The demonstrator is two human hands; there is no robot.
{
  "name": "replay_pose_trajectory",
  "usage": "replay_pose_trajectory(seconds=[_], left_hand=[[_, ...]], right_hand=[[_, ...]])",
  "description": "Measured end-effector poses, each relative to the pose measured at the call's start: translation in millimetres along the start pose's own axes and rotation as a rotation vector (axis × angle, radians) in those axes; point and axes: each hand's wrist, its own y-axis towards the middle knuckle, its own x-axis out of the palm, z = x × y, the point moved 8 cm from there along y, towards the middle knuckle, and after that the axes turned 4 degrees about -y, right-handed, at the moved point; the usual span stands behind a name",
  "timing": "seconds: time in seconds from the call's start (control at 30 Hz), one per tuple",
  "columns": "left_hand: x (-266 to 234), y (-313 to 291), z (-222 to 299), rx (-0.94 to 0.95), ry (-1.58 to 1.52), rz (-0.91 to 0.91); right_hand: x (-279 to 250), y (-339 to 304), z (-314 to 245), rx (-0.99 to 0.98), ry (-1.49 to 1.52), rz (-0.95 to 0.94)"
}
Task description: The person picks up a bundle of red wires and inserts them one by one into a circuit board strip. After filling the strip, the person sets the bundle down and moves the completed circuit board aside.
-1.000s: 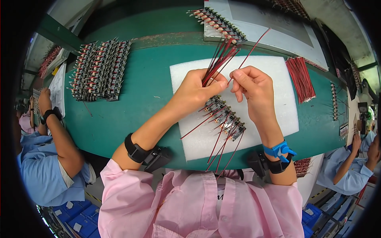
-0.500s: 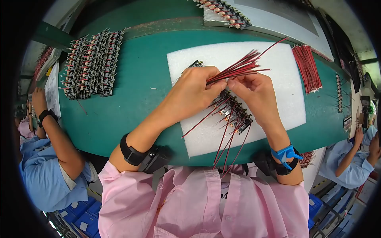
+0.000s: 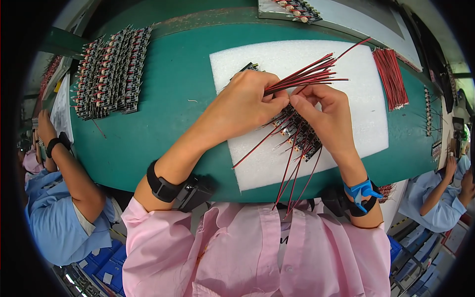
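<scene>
My left hand (image 3: 245,104) is closed around a bundle of thin red wires (image 3: 316,72) that fans out to the upper right. My right hand (image 3: 326,116) pinches at the base of that bundle, fingertips touching the left thumb. Beneath both hands lies a row of small dark circuit boards (image 3: 297,133) with red wires trailing toward me, resting on a white foam sheet (image 3: 356,128). Both wrists wear black bands, and the right also has a blue strap (image 3: 363,190).
The foam sheet lies on a green bench (image 3: 168,109). A stack of wired boards (image 3: 111,72) sits far left, a loose red wire bundle (image 3: 391,76) far right, more boards (image 3: 297,7) at the top. People in blue work at left (image 3: 59,198) and right (image 3: 445,198).
Both hands dropped closer to the row of boards on the foam. The held wire bundle swung from pointing up to pointing right.
</scene>
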Motion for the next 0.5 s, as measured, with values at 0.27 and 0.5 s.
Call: replay_pose_trajectory(seconds=[0.27,0.5], left_hand=[[-24,2,7,0.153,-0.061,0.19],[-29,0,10,0.19,-0.187,0.222]], right_hand=[[-4,5,-1,-0.224,-0.336,0.092],[-6,6,4,-0.173,-0.321,0.124]])
